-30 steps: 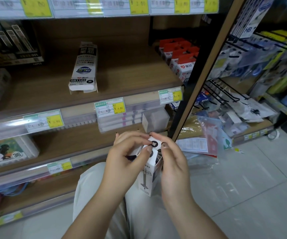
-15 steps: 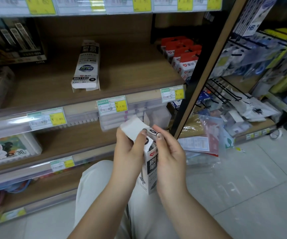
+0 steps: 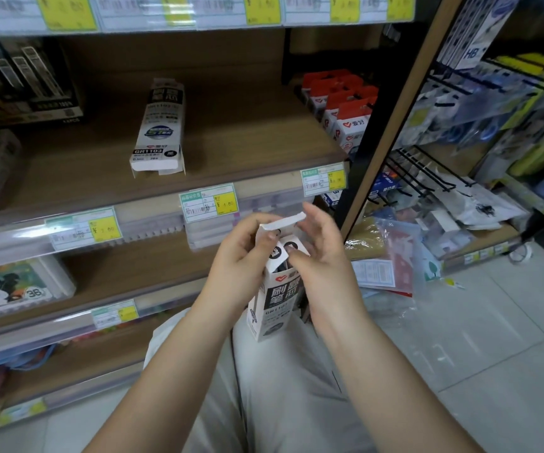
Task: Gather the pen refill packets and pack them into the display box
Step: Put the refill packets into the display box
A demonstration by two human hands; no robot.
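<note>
I hold a white and black refill display box (image 3: pixel 275 305) upright over my lap. My left hand (image 3: pixel 243 256) grips its upper left side, thumb on a small flap. My right hand (image 3: pixel 321 256) pinches the top flaps, and the white lid (image 3: pixel 283 221) stands raised between my fingers. Dark refills show inside the opening. A second box of the same kind (image 3: pixel 161 129) lies flat on the upper wooden shelf (image 3: pixel 247 132), its near end open.
Red and white boxes (image 3: pixel 345 106) stand at the shelf's right end. Price tags (image 3: pixel 208 202) line the shelf edges. Clear cases fill the lower shelf. Wire hooks (image 3: pixel 421 171) and bagged goods (image 3: pixel 395 253) crowd the right rack and the tiled floor.
The box's top was shut between my fingers; the lid has been lifted open and now stands up. Both hands rose slightly with the box.
</note>
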